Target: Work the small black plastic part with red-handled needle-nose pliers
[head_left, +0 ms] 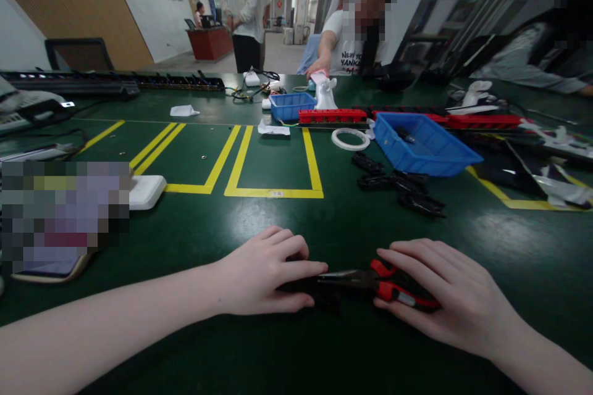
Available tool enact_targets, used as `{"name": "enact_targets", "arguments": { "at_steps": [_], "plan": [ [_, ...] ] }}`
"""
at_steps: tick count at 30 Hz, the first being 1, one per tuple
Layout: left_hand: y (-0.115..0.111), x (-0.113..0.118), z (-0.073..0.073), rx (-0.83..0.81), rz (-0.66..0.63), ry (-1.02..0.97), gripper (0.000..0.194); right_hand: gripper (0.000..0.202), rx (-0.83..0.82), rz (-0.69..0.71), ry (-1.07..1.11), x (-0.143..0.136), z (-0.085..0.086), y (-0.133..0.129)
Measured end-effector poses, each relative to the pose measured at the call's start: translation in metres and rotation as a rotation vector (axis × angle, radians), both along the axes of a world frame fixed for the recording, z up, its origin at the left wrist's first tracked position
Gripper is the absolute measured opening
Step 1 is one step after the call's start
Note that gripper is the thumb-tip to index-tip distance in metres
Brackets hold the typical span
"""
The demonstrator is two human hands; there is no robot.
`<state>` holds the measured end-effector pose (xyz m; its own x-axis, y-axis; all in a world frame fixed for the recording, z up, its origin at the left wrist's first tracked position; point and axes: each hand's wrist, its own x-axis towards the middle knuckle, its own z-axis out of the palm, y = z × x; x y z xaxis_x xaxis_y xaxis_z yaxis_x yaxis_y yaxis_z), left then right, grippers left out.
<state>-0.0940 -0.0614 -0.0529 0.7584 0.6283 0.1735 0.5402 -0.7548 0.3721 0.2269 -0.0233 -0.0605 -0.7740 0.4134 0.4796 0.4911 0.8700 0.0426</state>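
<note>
My right hand [445, 296] is closed round the red-handled pliers [389, 284], whose dark jaws point left. Under the fingers of my left hand [273, 271] is a dark item [296, 286], pinched between thumb and index finger; most of it is hidden. The plier tips meet this item beside my left index fingertip, and whether they grip it cannot be made out. Both hands are low over the green table [194, 345]. Beyond my right hand lie several black pieces [393, 182].
Farther back are a blue bin [421, 145], a smaller blue bin [291, 106], a tape roll [351, 139] and red strips [332, 116]. A phone [55, 265] and white box [147, 191] lie left. Across the table, a person's hand [319, 66] touches a white object [325, 94].
</note>
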Motion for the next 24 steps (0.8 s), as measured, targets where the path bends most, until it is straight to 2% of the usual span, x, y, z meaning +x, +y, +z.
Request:
{"name": "enact_targets", "arguments": {
  "at_steps": [13, 21, 24],
  "plan": [
    [-0.0018, 0.0000, -0.0055, 0.061, 0.103, 0.003, 0.043, 0.039, -0.047, -0.018, 0.019, -0.0053, 0.0003, -0.0035],
    [-0.0001, 0.0001, -0.0012, 0.025, 0.052, 0.019, 0.052, 0.036, -0.052, -0.008, 0.011, 0.0001, 0.0019, 0.0038],
    [0.0000, 0.0002, -0.0020, 0.039, 0.053, 0.027, 0.047, 0.036, -0.055, -0.011, 0.012, 0.0006, 0.0016, 0.0045]
  ]
}}
